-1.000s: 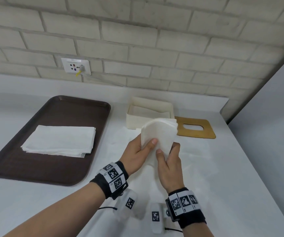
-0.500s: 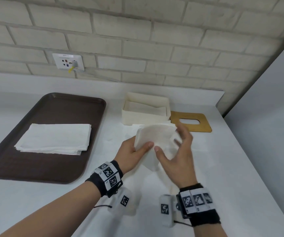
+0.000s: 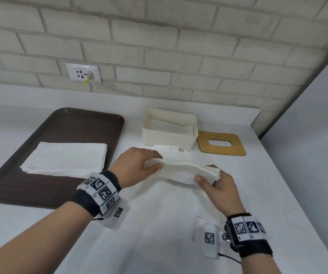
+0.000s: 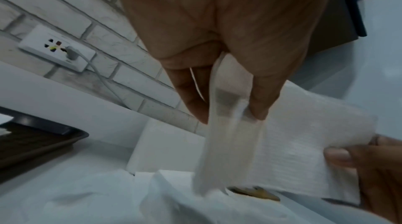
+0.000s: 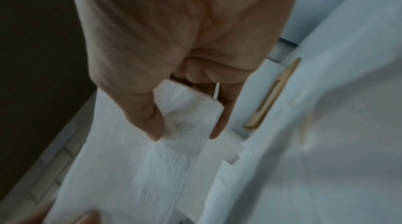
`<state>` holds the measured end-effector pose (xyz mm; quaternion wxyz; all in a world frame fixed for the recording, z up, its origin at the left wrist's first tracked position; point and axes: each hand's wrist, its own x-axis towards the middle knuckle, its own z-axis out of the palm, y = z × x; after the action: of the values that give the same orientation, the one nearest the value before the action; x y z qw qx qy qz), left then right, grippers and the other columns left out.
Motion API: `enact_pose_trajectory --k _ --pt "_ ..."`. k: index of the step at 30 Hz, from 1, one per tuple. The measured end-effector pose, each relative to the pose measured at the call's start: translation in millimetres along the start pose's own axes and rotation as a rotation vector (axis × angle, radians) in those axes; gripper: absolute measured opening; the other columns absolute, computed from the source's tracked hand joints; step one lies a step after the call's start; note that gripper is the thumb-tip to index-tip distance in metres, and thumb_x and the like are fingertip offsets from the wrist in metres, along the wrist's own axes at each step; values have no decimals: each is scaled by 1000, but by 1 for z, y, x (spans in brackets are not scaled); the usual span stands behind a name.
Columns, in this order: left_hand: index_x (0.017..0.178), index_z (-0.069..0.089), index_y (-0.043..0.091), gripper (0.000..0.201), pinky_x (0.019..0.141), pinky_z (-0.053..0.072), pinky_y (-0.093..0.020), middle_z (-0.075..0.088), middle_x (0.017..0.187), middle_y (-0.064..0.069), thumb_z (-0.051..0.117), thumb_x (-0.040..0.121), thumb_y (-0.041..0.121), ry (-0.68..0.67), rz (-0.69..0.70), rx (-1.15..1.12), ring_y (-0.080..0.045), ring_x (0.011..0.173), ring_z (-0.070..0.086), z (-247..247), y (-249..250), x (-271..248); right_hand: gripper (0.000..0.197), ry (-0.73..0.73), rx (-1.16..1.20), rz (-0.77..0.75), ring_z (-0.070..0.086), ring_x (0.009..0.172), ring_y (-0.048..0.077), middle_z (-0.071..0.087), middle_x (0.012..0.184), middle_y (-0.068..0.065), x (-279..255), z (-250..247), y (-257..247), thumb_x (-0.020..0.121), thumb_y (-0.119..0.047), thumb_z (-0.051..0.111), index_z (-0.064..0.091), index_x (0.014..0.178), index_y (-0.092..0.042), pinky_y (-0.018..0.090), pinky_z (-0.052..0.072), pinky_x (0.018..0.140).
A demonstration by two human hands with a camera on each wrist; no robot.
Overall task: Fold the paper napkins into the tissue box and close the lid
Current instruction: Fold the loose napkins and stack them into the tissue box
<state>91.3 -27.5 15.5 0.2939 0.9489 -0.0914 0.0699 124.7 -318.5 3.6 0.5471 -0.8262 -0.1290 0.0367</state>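
Note:
A folded stack of white napkins [image 3: 180, 171] hangs level above the table between both hands. My left hand [image 3: 139, 165] pinches its left end between thumb and fingers; in the left wrist view the napkins [image 4: 289, 150] run from my left hand [image 4: 230, 112] toward the other. My right hand [image 3: 216, 182] pinches the right end, shown close in the right wrist view [image 5: 187, 124] on the napkins [image 5: 139, 167]. Behind stands the open cream tissue box [image 3: 169, 133] with napkins inside. Its wooden lid [image 3: 221, 144] with an oval slot lies flat to the box's right.
A brown tray [image 3: 11, 186] at the left carries a stack of unfolded napkins [image 3: 66, 162]. A loose white napkin [image 3: 169, 150] lies in front of the box. A brick wall with a socket [image 3: 83, 73] runs behind. The table edge falls away at the right.
The napkin stack went from upright and curled between close hands to lying level and stretched out. My right hand has moved right to the far end; the left hand turned over its end.

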Motion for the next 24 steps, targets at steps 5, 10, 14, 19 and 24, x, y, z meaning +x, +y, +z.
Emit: enact_pose_trajectory --k 5,10,14,19,24 --pt "124 67 35 32 92 54 -43 73 120 10 58 97 49 -191 -99 95 -21 109 66 19 -2 -1 26 -108 -68 46 67 86 1 73 92 -20 -4 18 24 87 -9 77 72 96 -33 11 47 75" --pt "132 63 33 32 93 52 -41 70 126 9 59 101 44 -190 -85 155 -23 113 64 21 0 1 25 -87 -110 63 64 78 9 72 84 -15 2 18 27 89 -9 71 74 86 -33 14 46 69" --pt "142 55 33 45 99 44 -35 65 131 11 57 101 51 -195 46 279 -19 118 61 15 9 4 24 -171 -176 -5 67 81 3 74 88 -19 0 15 17 88 -10 73 75 91 -33 17 49 72" --pt "122 69 27 23 84 53 -38 74 110 9 55 104 30 -130 85 49 -18 99 67 13 22 3 51 -72 -34 -207 69 102 5 74 108 -16 2 7 -4 77 9 79 71 113 -25 18 52 85" --pt "97 71 42 18 79 51 -19 75 93 23 69 98 24 101 -94 -520 3 89 69 19 32 8 60 10 581 68 64 123 19 66 132 1 1 33 -10 84 -16 81 52 136 -20 36 53 99"
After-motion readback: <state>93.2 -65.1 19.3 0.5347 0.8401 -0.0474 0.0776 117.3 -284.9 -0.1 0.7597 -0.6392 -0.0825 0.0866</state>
